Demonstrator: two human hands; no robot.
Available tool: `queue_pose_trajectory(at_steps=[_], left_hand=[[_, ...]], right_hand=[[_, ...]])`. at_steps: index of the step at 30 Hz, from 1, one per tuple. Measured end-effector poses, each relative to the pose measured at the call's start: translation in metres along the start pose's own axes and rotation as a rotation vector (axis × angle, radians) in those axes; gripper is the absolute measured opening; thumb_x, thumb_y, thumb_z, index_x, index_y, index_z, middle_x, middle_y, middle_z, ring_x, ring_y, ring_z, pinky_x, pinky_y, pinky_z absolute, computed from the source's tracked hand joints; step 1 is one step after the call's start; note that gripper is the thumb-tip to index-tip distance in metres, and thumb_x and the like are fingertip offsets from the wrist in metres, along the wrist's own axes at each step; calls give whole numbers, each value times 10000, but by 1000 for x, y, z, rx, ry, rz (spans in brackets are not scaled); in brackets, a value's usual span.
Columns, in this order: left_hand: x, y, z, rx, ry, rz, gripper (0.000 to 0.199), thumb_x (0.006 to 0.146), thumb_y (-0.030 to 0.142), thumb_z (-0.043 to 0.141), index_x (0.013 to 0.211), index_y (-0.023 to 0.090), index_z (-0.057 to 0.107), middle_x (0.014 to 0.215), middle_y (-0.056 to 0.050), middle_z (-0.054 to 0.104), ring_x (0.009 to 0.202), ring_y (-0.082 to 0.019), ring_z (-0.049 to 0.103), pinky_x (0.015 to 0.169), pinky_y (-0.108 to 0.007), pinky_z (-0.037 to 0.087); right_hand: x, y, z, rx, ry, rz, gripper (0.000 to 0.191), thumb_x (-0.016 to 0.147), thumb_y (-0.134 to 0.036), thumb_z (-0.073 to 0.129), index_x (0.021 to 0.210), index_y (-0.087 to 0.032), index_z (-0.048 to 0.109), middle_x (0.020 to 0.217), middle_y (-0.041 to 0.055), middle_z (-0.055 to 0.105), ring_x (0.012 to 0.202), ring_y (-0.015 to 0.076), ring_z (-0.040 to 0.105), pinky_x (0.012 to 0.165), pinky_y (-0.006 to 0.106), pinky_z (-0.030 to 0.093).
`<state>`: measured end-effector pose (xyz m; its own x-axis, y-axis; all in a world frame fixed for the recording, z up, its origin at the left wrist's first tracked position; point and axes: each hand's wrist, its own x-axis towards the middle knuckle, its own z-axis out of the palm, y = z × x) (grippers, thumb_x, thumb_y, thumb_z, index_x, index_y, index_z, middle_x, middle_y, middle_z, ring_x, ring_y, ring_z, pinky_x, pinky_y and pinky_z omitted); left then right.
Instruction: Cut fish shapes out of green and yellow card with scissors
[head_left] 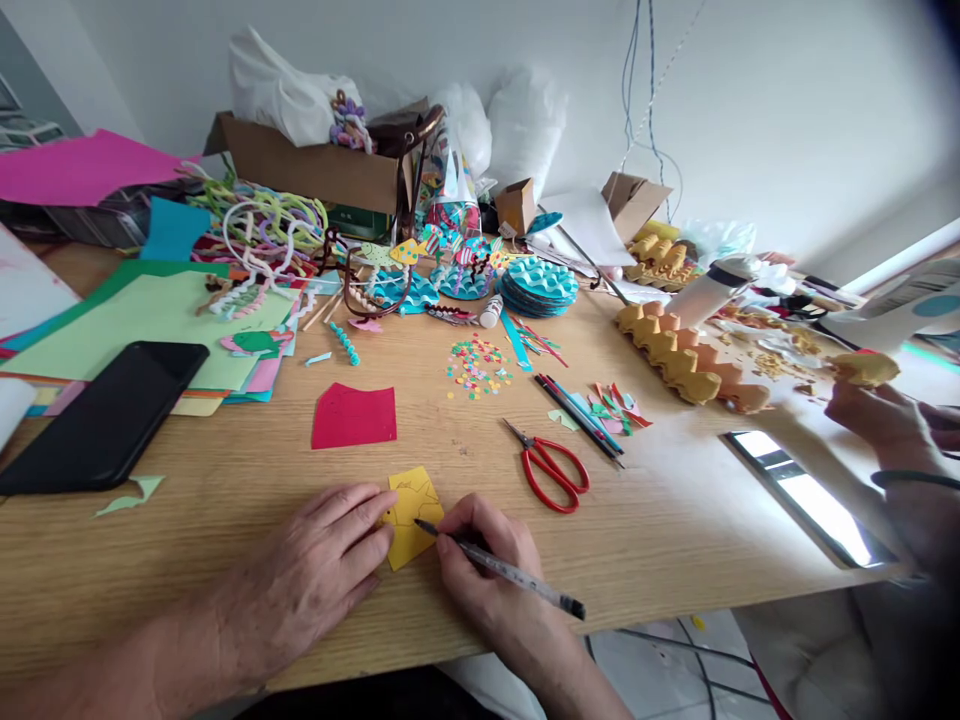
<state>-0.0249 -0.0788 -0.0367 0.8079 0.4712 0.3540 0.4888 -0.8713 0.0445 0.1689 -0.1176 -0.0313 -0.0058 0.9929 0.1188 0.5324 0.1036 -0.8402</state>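
Observation:
A small piece of yellow paper [411,540] lies near the table's front edge, with dark fish-like outlines drawn on it. My left hand [300,560] rests flat, its fingertips on the paper's left side. In my right hand [495,560] is a black ballpoint pen [517,575], its tip on the drawing. A red paper piece [354,418] lies beyond my left hand. Red-handled scissors [553,470] lie beyond my right hand, with pencils [581,415] and paper scraps [616,408] behind them.
Coloured paper sheets [150,320] and a black phone [105,420] lie left. Confetti dots [480,367], wavy blue discs [536,287] and pipe cleaners [270,215] sit farther back. At right are egg-carton strips [675,355], another phone [810,500] and another person's hand [877,420] holding a carton piece.

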Motion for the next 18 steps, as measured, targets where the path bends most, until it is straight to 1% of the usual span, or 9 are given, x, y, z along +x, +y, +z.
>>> queue_pose_trajectory(at_steps=[4,8,13,18], left_hand=[[-2,0,2,-15,18,-5,194,863,161,484,951,188,654,1146,-77,652,1089,-219,552,903,-346,497],[-2,0,4,-5,42,-1,210,866,142,463,935,186,656,1125,-83,654,1079,-219,558,897,-353,511],[-3,0,6,12,27,15,230,862,118,449,947,177,654,1130,-92,648,1088,-230,554,905,-366,514],[-5,2,7,19,35,-15,215,853,115,469,941,181,653,1134,-89,644,1101,-223,543,926,-368,500]], right_hand=[[2,-1,-1,-17,-13,-11,89,692,-124,470,645,-186,513,505,-53,472,427,74,403,422,174,298],[2,-1,-1,-17,-46,-16,91,697,-119,473,646,-187,504,517,-52,482,432,75,402,437,176,310],[2,0,1,-41,-69,-54,88,703,-111,487,667,-187,512,540,-48,509,446,76,415,455,176,318],[2,2,1,-61,-76,-69,92,705,-109,493,678,-190,525,560,-41,539,461,82,438,469,178,329]])
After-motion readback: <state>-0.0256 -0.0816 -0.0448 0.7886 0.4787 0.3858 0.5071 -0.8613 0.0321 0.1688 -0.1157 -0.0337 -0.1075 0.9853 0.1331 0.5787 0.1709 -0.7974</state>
